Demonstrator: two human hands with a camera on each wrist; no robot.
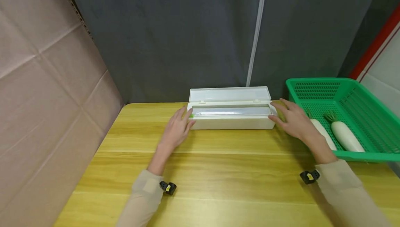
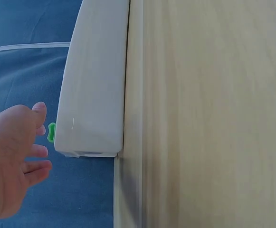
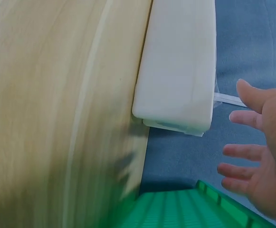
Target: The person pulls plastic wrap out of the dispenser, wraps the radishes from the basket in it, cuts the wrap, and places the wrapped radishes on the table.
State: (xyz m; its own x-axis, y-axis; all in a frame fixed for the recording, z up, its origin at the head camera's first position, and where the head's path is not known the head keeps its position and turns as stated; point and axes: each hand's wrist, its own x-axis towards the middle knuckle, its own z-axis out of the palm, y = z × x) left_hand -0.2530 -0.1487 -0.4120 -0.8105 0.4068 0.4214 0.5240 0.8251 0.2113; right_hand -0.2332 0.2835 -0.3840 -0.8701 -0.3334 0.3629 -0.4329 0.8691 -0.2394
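A long white cling film dispenser box (image 1: 232,124) lies on the table at its far edge, in the middle of the head view. Its lid (image 1: 229,94) is tilted back, and a pale shiny roll (image 1: 231,111) shows inside. A small green slider (image 2: 52,132) sticks out near the left end. My left hand (image 1: 176,129) is at that end, its fingers loosely spread beside the slider in the left wrist view. By the right end, my right hand (image 1: 295,121) has its fingers apart and relaxed. Neither hand grips anything; light fingertip contact with the box is unclear.
To the right stands a green plastic basket (image 1: 373,155) with two white radishes (image 1: 347,136) in it, close to my right forearm. A dark curtain (image 1: 175,39) hangs behind the wooden table (image 1: 225,181). On the left rises a pinkish covered wall (image 1: 50,91).
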